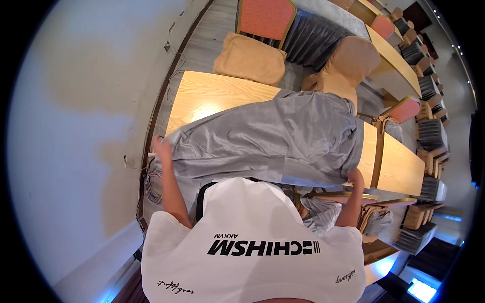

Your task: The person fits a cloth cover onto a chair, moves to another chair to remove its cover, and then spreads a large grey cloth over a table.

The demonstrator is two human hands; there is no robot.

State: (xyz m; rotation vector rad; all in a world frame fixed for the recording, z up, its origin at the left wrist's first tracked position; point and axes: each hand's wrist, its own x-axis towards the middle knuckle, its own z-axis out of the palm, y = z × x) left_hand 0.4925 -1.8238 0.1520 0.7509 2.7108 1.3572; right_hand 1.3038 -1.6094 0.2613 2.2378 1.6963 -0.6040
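Note:
A grey, shiny tablecloth (pixel 265 136) lies bunched and wrinkled across a light wood-grain table (pixel 216 92). The table's far left part is bare wood. At the cloth's left end, my left hand (pixel 163 149) grips its edge, though the fingers are somewhat blurred. My right hand (pixel 355 177) pinches the near right corner of the cloth. Between the two hands, the cloth's near edge runs along the front of my white shirt (pixel 261 212). Folds hide whatever part of the tabletop lies beneath.
A wall (pixel 87 94) rises on the left, with coiled cables (pixel 154 185) at its foot. Beyond the table stand a tan-covered chair (pixel 348 62) and a chair with a red back (pixel 265 19). Another wooden table (pixel 401 163) adjoins on the right, near several chairs.

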